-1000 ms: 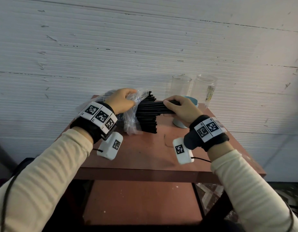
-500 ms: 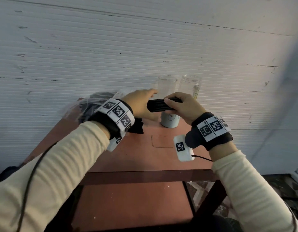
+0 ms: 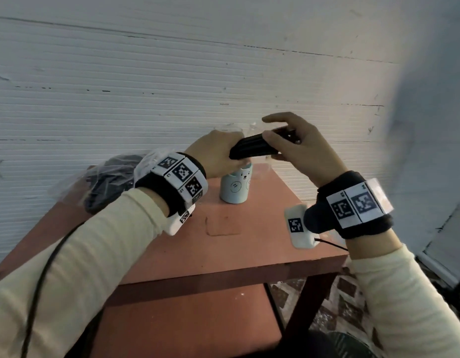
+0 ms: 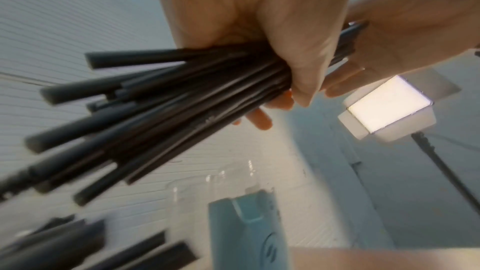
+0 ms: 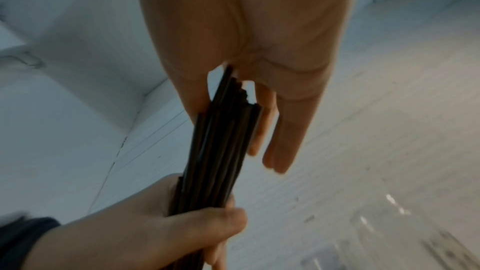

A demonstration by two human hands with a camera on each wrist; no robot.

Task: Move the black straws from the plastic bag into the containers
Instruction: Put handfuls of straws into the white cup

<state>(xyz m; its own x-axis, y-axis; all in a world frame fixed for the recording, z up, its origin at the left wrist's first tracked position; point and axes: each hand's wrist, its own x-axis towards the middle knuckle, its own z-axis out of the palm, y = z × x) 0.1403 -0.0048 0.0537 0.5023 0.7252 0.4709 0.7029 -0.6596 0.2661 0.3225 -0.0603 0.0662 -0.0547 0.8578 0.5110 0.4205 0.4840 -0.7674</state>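
Observation:
A bundle of black straws [image 3: 251,148] is held level in the air between both hands, just above a pale blue bear cup [image 3: 235,186]. My left hand [image 3: 218,153] grips the bundle's left part in a fist, and the loose ends fan out past it [image 4: 116,110]. My right hand [image 3: 283,143] holds the right end between thumb and fingers, index finger raised. The straws [image 5: 223,141] run from its palm down to the left hand [image 5: 168,233]. The plastic bag [image 3: 105,182] with more straws lies at the table's back left. Two clear glasses [image 3: 227,129] stand behind the cup, mostly hidden.
The red-brown table [image 3: 236,244] stands against a white ribbed wall, with its right edge near my right wrist. A lower shelf [image 3: 185,326] sits under the top. A cable runs from each wrist camera.
The bundle has come out of the bag and risen to the right, over the blue cup. My left hand left the bag and took hold of the bundle.

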